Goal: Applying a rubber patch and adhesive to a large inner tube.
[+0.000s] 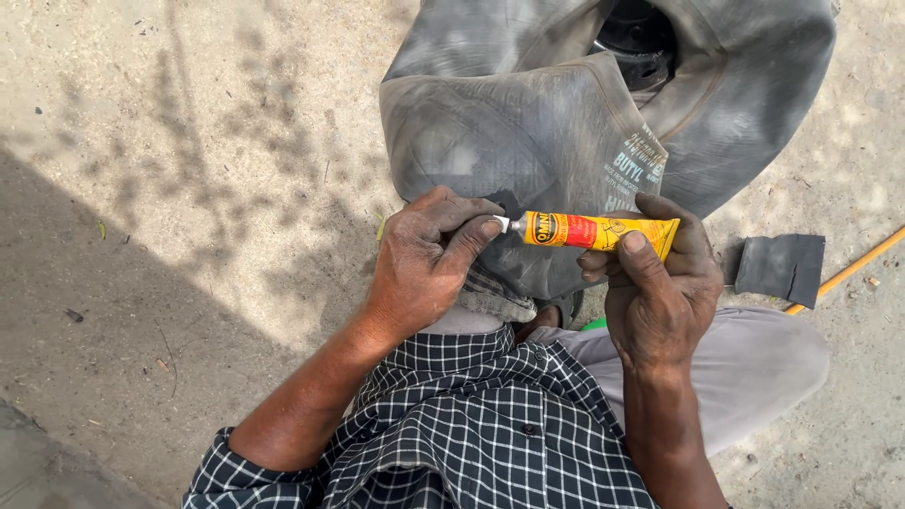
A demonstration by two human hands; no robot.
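A yellow and red glue tube point(594, 231) lies level between my two hands. My right hand point(660, 283) grips its flat rear end with thumb on top. My left hand point(429, 259) pinches the small silver nozzle at the tube's front with fingertips. Behind and under the tube a big dusty grey rubber inner tube point(528, 123) is folded over my knee. I sit low, in a checked shirt and grey trousers.
A dark square rubber patch point(781, 267) lies on the concrete ground to the right. A thin yellow-orange rod point(848, 271) runs slantwise past it. A black round part point(636, 38) shows inside the inner tube's fold. Shadow covers the ground at the left.
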